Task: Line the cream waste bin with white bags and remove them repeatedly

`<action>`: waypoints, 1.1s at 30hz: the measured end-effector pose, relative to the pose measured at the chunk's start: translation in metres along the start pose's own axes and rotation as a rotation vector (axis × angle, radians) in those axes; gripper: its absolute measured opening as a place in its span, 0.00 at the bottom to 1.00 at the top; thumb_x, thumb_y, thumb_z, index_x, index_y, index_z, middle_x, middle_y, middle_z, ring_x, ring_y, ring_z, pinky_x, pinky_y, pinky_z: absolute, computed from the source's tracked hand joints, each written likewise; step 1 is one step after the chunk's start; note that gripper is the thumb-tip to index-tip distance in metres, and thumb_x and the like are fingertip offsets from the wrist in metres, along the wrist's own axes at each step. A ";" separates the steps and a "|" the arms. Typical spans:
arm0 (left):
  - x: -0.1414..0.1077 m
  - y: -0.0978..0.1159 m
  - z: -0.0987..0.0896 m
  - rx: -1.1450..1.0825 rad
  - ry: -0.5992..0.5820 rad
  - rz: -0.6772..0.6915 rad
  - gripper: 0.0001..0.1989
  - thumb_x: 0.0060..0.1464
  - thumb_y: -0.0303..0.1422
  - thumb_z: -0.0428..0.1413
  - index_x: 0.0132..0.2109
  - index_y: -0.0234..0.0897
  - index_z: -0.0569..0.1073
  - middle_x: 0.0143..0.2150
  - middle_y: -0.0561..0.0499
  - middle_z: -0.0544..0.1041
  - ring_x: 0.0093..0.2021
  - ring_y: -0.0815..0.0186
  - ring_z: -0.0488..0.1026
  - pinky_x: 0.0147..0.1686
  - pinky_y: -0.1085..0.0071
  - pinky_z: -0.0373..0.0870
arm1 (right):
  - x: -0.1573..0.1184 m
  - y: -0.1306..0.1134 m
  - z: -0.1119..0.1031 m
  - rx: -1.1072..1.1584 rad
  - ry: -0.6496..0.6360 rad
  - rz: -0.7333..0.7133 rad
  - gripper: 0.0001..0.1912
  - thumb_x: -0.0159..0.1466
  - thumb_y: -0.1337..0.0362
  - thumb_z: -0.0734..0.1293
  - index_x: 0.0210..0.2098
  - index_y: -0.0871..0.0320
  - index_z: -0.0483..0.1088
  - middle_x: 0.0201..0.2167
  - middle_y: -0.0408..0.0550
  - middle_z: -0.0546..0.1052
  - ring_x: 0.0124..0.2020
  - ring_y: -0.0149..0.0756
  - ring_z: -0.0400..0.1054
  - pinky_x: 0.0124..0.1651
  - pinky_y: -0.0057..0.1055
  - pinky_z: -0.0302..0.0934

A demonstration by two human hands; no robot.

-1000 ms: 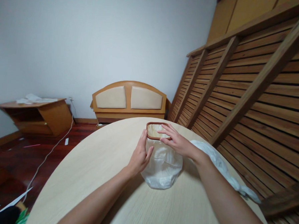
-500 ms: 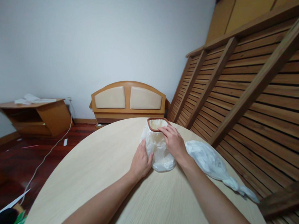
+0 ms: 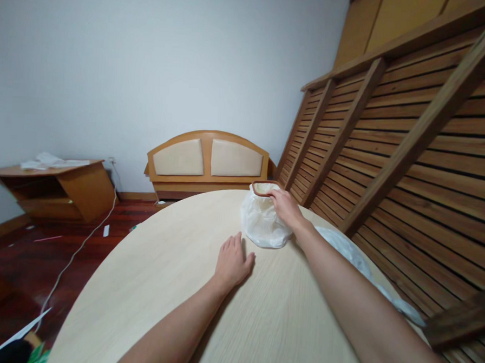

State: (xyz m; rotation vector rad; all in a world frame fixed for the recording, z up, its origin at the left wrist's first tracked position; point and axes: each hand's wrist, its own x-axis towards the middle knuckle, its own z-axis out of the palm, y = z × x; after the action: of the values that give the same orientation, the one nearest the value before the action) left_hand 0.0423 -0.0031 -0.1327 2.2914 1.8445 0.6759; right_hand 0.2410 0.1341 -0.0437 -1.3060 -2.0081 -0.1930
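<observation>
Around the round worktop (image 3: 147, 285), pale and wood-grained, we see a room with a plain, bluish-white wall (image 3: 192, 54) rising beyond it and a glossy dark red floor (image 3: 88, 282) stretching to its left. Leaning along the worktop's right side we have a slatted wooden panel (image 3: 374, 156), crossed by thick battens. Beyond the worktop's far edge stands an arched headboard (image 3: 207, 158), and well off to its left, a low wooden cabinet (image 3: 83, 189) with some crumpled white material (image 3: 46, 159) on top.

Counting, we find one brown-rimmed container (image 3: 261, 195), standing upright near the worktop's far edge, right of its middle, and two white plastic bags: a lining bag (image 3: 262, 223) hanging around the container's outside, and a loose bag (image 3: 347, 246) lying along the worktop's right edge, partly hidden by our forearm. The headboard carries two cream pads (image 3: 179, 156); one pale cable (image 3: 80, 246) trails over the floor left of the worktop.

We have two hands here. Our right hand (image 3: 285, 206) grips the container's rim on its near right side. Our left hand (image 3: 230, 261) is over the worktop's middle, fingers loosely extended and thumb apart, near the container yet clear of it.
</observation>
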 end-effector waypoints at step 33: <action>-0.010 0.009 -0.006 0.014 0.023 0.021 0.25 0.62 0.37 0.48 0.62 0.28 0.67 0.62 0.36 0.71 0.64 0.52 0.65 0.65 0.58 0.58 | -0.043 0.106 -0.051 -0.096 0.153 0.040 0.16 0.67 0.68 0.57 0.44 0.58 0.76 0.43 0.56 0.76 0.49 0.48 0.69 0.57 0.45 0.62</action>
State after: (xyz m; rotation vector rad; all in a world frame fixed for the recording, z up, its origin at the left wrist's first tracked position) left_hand 0.0459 -0.0164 -0.1265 2.3249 1.8430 0.6976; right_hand 0.3655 0.1279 -0.0607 -1.3483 -1.8618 -0.3634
